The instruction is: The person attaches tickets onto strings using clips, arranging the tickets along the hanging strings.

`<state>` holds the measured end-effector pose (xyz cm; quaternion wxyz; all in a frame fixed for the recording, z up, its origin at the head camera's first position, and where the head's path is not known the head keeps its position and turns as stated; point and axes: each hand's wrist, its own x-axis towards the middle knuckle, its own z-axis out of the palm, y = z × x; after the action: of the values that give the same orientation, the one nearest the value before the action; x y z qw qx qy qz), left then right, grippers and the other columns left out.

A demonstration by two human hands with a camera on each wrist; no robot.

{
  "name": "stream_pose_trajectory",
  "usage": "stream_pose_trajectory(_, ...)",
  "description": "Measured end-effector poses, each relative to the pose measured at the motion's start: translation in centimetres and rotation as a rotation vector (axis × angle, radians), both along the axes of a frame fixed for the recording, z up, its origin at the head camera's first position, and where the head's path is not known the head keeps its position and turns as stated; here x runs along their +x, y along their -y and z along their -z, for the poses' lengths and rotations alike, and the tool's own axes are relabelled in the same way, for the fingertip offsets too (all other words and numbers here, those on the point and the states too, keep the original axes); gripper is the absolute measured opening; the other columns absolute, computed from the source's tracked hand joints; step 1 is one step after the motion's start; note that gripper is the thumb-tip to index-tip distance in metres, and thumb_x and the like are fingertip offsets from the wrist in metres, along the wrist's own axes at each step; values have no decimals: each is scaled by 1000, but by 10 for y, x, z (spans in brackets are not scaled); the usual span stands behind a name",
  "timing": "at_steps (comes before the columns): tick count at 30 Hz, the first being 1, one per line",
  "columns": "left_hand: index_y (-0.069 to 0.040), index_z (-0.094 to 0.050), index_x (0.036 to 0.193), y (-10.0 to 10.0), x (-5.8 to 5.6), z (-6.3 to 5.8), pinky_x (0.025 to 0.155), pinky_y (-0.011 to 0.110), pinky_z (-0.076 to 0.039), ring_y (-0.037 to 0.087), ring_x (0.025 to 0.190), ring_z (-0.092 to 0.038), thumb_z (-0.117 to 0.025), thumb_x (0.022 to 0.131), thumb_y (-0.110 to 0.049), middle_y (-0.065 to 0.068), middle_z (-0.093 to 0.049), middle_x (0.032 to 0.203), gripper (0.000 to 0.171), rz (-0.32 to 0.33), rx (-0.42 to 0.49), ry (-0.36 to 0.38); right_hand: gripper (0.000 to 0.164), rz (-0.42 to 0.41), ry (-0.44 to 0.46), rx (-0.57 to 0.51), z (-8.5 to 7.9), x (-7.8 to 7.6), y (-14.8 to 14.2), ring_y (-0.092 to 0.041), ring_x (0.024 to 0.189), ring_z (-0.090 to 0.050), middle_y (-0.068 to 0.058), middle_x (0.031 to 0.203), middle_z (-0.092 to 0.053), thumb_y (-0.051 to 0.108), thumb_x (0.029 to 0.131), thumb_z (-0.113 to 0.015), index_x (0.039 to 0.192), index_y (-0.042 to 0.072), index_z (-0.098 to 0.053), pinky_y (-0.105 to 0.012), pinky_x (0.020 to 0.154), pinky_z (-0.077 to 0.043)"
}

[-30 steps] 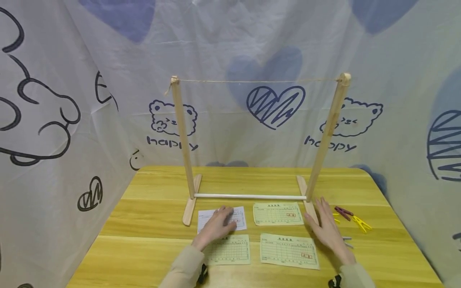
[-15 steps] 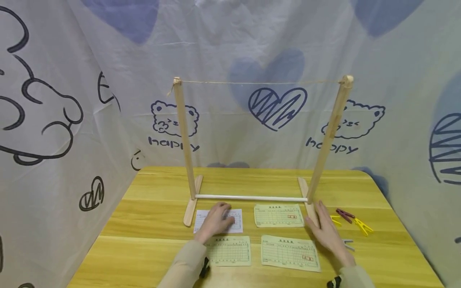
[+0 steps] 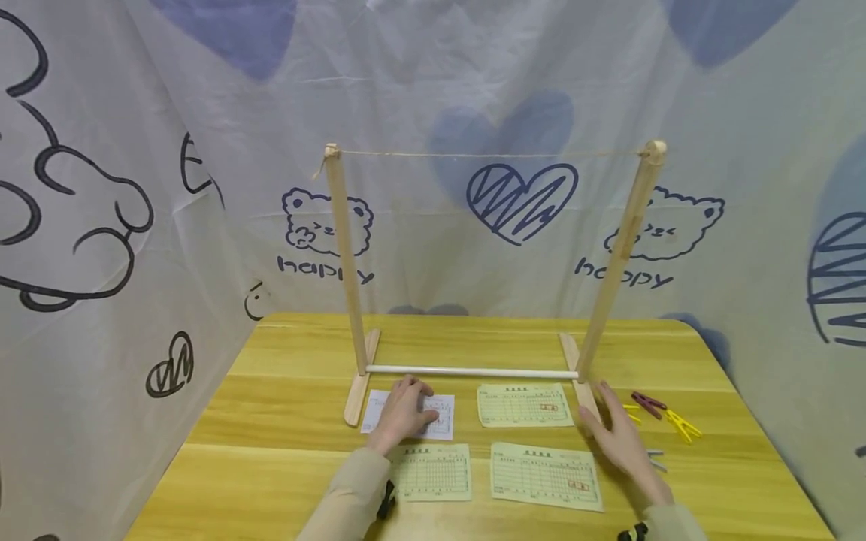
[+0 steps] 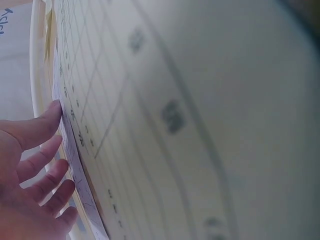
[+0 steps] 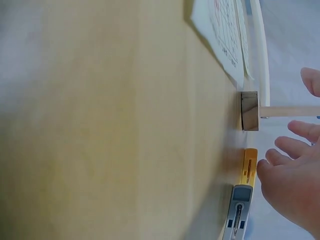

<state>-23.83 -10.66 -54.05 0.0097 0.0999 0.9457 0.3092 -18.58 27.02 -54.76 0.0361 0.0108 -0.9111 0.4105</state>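
In the head view my left hand (image 3: 402, 415) lies over a white printed slip (image 3: 443, 430), its fingertips touching the paper; the left wrist view shows those fingers (image 4: 52, 172) spread and loosely bent. My right hand (image 3: 621, 443) is beside the right foot (image 3: 585, 402) of a wooden rack, thumb apart from relaxed fingers (image 5: 292, 147), holding nothing. Three pale green printed slips lie flat around: one behind (image 3: 524, 407), one at front right (image 3: 544, 477), one at front left (image 3: 436, 475), partly covered by my left sleeve.
The rack has two posts (image 3: 619, 255), a string (image 3: 473, 155) across the top and a white rod (image 3: 470, 371) low down. Right of my right hand lie a maroon clothespin (image 3: 648, 406), a yellow clothespin (image 3: 682, 426), another yellow one (image 3: 632, 413) and a grey one (image 3: 656, 460).
The white slip has shifted a little to the left under my left hand. My right hand has drawn back slightly from beside the rack's right foot.
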Motion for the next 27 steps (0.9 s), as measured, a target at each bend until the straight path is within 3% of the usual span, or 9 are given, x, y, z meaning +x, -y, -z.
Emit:
stream_pose_trajectory(9, -4, -68, 121, -1, -3, -3, 104, 48, -47, 32, 117, -55, -81, 85, -19, 13, -64, 120, 41, 13, -52, -31, 66, 22, -28, -41, -3, 1, -5, -58, 144, -24, -35, 160, -24, 31, 104, -55, 152, -6, -30, -72, 116, -21)
stream_pose_trajectory(14, -6, -70, 113, -1, -1, -4, 98, 46, -48, 29, 110, -55, -82, 84, -20, 10, -64, 113, 34, 12, -61, -35, 63, 25, -51, -64, -3, 3, -10, -58, 144, -25, -35, 159, -26, 29, 103, -57, 150, -6, -35, -73, 115, -21)
stream_pose_trajectory(20, -7, -70, 105, -1, -1, -3, 96, 46, -48, 29, 110, -54, -81, 84, -20, 10, -63, 112, 27, 18, -45, -25, 54, 47, -147, -81, -2, 7, -20, -58, 138, -34, -38, 151, -37, 20, 100, -62, 143, -9, -45, -70, 110, -30)
stream_pose_trajectory(21, -8, -70, 104, 0, -2, -3, 95, 45, -48, 28, 109, -54, -81, 85, -20, 9, -63, 112, 25, 21, -42, -25, 52, 58, -166, -73, -2, 8, -22, -57, 137, -36, -37, 149, -40, 19, 100, -63, 142, -8, -47, -65, 111, -33)
stream_pose_trajectory(23, -9, -69, 103, 0, -2, -2, 93, 44, -48, 27, 107, -54, -81, 85, -20, 8, -63, 110, 24, 26, -38, -29, 49, 79, -200, -63, -1, 9, -26, -51, 133, -42, -36, 145, -47, 17, 99, -64, 139, -8, -51, -41, 114, -39)
stream_pose_trajectory(25, -9, -68, 103, 1, -2, -1, 91, 43, -47, 25, 103, -54, -81, 85, -19, 8, -65, 107, 25, 31, -37, -38, 46, 103, -235, -54, 1, 10, -30, -30, 126, -54, -34, 139, -53, 14, 97, -66, 136, -8, -54, -16, 105, -40)
stream_pose_trajectory(27, -9, -67, 105, 1, -3, -1, 90, 42, -46, 24, 100, -53, -82, 84, -18, 8, -66, 104, 27, 31, -20, -32, 44, 124, -245, -63, 2, 11, -34, -1, 113, -56, -34, 135, -56, 12, 97, -67, 134, -8, -56, 2, 91, -34)
